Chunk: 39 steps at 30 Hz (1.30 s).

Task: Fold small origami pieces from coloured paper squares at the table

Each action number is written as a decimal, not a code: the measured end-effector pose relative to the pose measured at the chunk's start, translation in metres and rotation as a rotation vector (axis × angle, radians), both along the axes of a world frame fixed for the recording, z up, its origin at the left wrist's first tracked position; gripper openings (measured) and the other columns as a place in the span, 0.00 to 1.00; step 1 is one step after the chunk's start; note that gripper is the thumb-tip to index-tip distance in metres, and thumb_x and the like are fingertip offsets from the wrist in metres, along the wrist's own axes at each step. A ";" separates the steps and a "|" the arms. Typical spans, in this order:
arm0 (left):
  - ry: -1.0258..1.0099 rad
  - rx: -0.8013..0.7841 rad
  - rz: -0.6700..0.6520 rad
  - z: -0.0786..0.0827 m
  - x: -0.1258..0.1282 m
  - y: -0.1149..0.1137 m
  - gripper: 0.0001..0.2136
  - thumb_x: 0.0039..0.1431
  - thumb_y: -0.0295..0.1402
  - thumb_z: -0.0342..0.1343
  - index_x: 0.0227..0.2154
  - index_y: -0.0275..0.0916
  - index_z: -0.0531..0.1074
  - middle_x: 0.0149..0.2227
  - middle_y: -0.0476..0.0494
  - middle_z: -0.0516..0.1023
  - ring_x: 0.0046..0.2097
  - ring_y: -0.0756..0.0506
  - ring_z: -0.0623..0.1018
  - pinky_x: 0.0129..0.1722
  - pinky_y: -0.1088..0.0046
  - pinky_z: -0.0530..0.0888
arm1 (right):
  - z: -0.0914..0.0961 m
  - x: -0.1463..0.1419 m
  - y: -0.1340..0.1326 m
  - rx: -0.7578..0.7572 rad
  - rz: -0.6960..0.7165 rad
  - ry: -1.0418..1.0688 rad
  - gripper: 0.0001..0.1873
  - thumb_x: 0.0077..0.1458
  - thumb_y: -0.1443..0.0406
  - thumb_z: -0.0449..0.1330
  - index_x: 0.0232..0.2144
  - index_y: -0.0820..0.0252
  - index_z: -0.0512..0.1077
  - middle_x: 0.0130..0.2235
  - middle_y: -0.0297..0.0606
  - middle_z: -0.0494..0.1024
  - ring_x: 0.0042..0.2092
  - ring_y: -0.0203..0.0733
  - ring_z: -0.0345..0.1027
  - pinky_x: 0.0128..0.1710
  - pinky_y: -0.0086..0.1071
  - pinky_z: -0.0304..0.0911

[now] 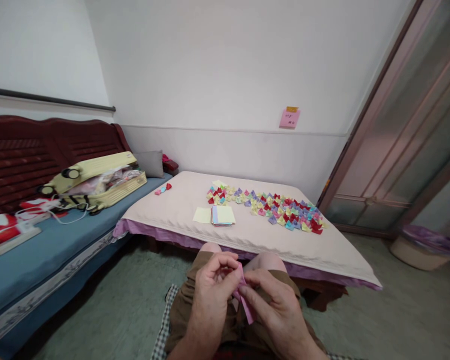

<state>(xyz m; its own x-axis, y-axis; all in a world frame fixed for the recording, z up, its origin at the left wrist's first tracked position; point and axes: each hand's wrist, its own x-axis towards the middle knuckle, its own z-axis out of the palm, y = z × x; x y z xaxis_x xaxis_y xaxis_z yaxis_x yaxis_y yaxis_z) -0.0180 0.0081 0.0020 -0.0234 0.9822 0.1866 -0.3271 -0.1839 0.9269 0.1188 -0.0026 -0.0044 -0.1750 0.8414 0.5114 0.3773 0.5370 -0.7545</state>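
Observation:
My left hand (213,285) and my right hand (273,305) meet over my lap, both pinched on a pink paper piece (243,295) that is partly folded. In front of my knees stands a low table with a cream cloth (172,210). On it lies a small stack of coloured paper squares (221,215) with a loose yellow sheet (202,215) beside it. Further back and to the right spreads a heap of several folded paper shapes (270,207) in many colours. Two or three folded pieces (163,189) sit apart at the table's left.
A blue-cushioned wooden sofa (33,260) runs along the left, bearing an open yellow suitcase (97,182), a grey cushion (150,163) and red-and-white items (7,227). A pink note (289,118) is stuck on the wall. A glass door (408,150) and a lined bin (420,245) stand at right.

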 end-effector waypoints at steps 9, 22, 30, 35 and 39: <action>0.013 -0.039 0.024 0.008 -0.008 0.001 0.07 0.52 0.33 0.60 0.34 0.38 0.74 0.37 0.44 0.76 0.39 0.47 0.74 0.40 0.74 0.70 | 0.000 0.013 0.009 -0.524 0.193 0.568 0.12 0.41 0.61 0.71 0.28 0.61 0.78 0.23 0.32 0.74 0.25 0.34 0.64 0.25 0.26 0.58; 0.207 0.214 0.100 0.009 -0.001 -0.007 0.02 0.50 0.25 0.60 0.27 0.38 0.74 0.34 0.45 0.76 0.39 0.45 0.76 0.40 0.72 0.71 | -0.006 0.010 0.009 -0.684 0.326 0.765 0.16 0.34 0.62 0.75 0.27 0.62 0.77 0.23 0.32 0.76 0.23 0.32 0.65 0.24 0.24 0.56; 0.377 0.365 0.216 0.005 -0.001 -0.007 0.06 0.49 0.21 0.57 0.25 0.38 0.76 0.36 0.41 0.76 0.40 0.43 0.77 0.40 0.69 0.72 | -0.007 0.010 0.010 -0.684 0.366 0.786 0.15 0.36 0.65 0.74 0.28 0.63 0.75 0.23 0.31 0.76 0.22 0.30 0.64 0.23 0.23 0.54; 0.404 0.346 0.201 0.007 -0.003 -0.008 0.05 0.50 0.24 0.57 0.25 0.38 0.76 0.37 0.41 0.76 0.41 0.44 0.76 0.41 0.69 0.71 | -0.013 0.013 0.014 -0.686 0.396 0.804 0.15 0.36 0.66 0.74 0.28 0.63 0.75 0.23 0.31 0.76 0.23 0.29 0.64 0.24 0.21 0.55; 0.224 0.147 0.112 0.013 -0.006 -0.010 0.02 0.52 0.29 0.58 0.27 0.37 0.74 0.36 0.43 0.75 0.40 0.45 0.75 0.40 0.72 0.70 | -0.014 0.013 0.014 -0.705 0.402 0.818 0.15 0.35 0.66 0.75 0.27 0.64 0.75 0.22 0.31 0.76 0.23 0.28 0.63 0.23 0.21 0.54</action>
<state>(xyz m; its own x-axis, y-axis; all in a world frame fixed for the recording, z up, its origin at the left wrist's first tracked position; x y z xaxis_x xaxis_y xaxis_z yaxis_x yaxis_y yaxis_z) -0.0239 -0.0017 0.0150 -0.0721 0.9380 0.3390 -0.0870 -0.3445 0.9347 0.1319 0.0116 -0.0180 -0.3285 0.9439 0.0340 -0.4661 -0.1307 -0.8750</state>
